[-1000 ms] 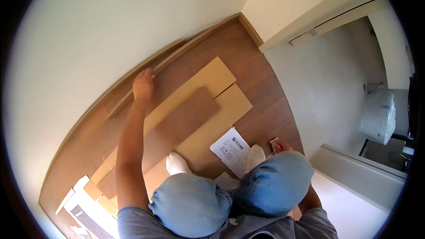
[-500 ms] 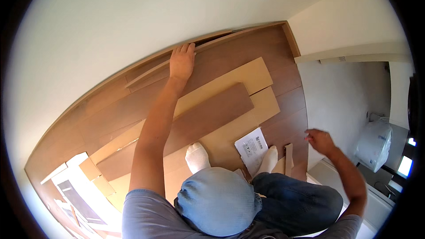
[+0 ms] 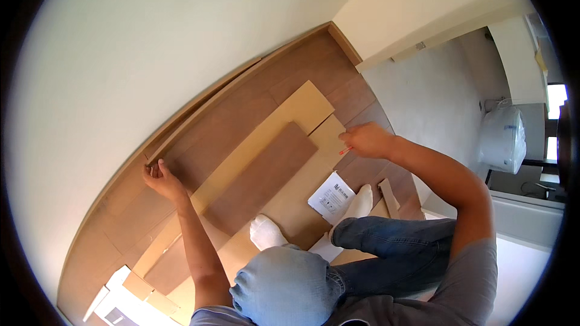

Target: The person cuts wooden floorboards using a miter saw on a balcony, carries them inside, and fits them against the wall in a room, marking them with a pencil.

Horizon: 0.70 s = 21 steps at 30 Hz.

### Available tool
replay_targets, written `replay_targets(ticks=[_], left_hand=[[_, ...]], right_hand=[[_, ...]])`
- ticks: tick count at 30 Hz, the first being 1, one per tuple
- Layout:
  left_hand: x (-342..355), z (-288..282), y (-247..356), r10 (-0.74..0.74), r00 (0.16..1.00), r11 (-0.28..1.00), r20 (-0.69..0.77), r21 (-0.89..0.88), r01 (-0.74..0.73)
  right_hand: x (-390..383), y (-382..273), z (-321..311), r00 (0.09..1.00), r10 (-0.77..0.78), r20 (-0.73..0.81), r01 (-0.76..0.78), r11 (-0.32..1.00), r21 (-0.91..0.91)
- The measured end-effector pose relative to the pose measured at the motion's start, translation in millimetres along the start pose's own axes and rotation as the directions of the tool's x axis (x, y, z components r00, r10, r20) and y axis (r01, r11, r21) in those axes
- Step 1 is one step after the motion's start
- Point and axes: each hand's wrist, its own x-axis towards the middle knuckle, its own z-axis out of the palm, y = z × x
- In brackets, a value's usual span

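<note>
Along the foot of the wall runs a long brown skirting board, with a dark gap behind part of it. My left hand is closed at its near left end, thumb and fingers gripping the tip. A thin red pencil sticks out from my right hand, whose fingers are closed round it. That hand hovers over the right edge of the cardboard. On the cardboard lies a brown floor plank.
My feet in white socks rest on the cardboard. A printed white sheet lies beside the right foot, near a short wood offcut. A plastic-wrapped white object stands beyond the doorway at right.
My left hand has moved left and nearer, from the middle of the skirting board to its end. My right hand has come inward over the cardboard, the red pencil now showing. The view has turned.
</note>
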Motion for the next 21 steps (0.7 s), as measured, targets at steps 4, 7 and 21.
replay_targets(ticks=[4, 7, 21], left_hand=[[7.9, 5.1, 3.4, 0.012, 0.996, 0.994, 0.085, -0.108, -0.003], [23.2, 2.8, -28.3, 0.036, 0.997, 0.98, 0.072, -0.199, -0.021], [9.8, 11.5, -27.9, 0.065, 0.996, 0.994, 0.064, -0.086, -0.059]], right_hand=[[17.6, 7.0, 34.8, 0.999, -0.025, 0.043, 0.029, 0.995, -0.097], [49.9, 24.5, 46.7, 0.998, -0.037, -0.06, 0.029, 0.991, -0.128], [146.0, 163.7, 50.5, 0.49, 0.815, -0.311, -0.743, 0.576, 0.341]])
